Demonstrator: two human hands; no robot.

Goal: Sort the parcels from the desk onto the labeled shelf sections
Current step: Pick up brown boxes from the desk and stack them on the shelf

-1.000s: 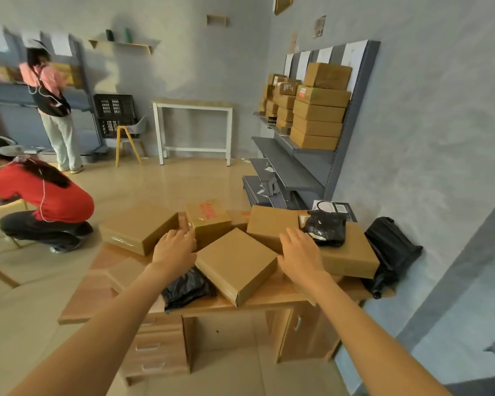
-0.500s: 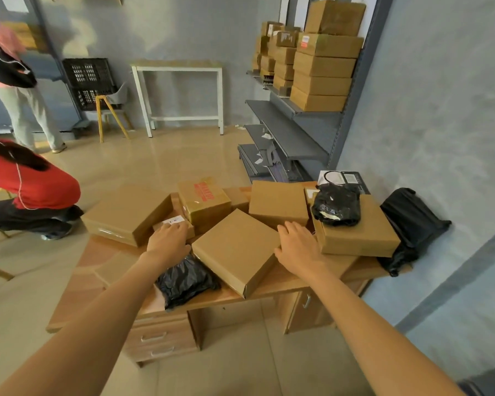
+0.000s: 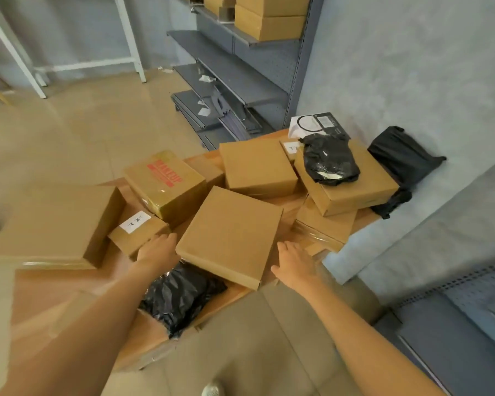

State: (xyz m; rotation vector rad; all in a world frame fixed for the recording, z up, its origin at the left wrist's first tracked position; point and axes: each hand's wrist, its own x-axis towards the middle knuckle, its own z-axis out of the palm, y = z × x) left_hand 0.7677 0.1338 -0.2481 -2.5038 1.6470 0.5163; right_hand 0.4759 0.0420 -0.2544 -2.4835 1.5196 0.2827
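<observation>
Both hands flank the flat cardboard box [image 3: 231,235] in the middle of the bench [image 3: 55,284]. Left hand [image 3: 158,250] is at the box's left edge, fingers loosely bent, holding nothing I can make out; it touches the small labeled box [image 3: 137,231] beside it. Right hand [image 3: 295,263] sits just off the box's right corner, fingers spread and relaxed, empty. The flat box tilts, its near edge propped on a black plastic bag [image 3: 180,295]. Large box [image 3: 52,224] on the left, red-printed box [image 3: 166,185] behind. More boxes are stacked on the right, one with a second black bag [image 3: 329,160] on top. Grey shelf [image 3: 240,72] behind the bench, boxes on its upper level.
</observation>
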